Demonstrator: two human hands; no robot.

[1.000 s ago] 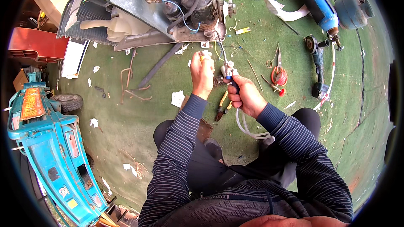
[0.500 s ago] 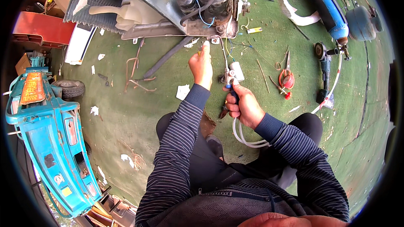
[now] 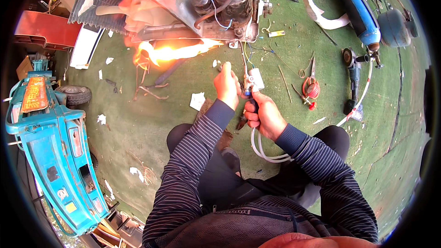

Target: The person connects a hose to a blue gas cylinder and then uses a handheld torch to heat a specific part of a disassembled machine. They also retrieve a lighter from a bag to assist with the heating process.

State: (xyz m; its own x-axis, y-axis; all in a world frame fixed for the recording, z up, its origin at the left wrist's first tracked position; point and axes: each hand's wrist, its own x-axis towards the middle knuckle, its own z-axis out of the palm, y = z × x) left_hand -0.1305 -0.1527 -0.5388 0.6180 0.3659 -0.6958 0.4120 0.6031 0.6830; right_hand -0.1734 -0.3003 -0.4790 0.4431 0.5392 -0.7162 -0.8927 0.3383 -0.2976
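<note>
"Hands first: how are they placed?"

"Side by side at the centre, above a green floor. The right hand (image 3: 267, 115) is closed around the dark handle of a torch (image 3: 248, 84); its fingers cover most of that handle. The left hand (image 3: 227, 85), just beside it, has its fingers curled in and its thumb pointing away from the body."

"Does the left hand hold anything?"

"That cannot be made out. A small greyish shape shows by the fingertips, too blurred to name."

"And the torch?"

"Its thin metal tube points away from the person, and a bright flame (image 3: 179, 53) streams left from near the tip. The glare washes out part of a dark foam-like tube (image 3: 171, 71) and some bent pipes (image 3: 151, 93) on the floor. A reddish haze veils the pale fan (image 3: 147, 16)."

"What else is cut off?"

"The metal unit (image 3: 183, 32) with the fan runs past the top edge. Clear hoses (image 3: 257, 149) loop below the right hand and vanish behind the forearm. Pliers (image 3: 240, 122) are mostly hidden beside that hand."
</note>
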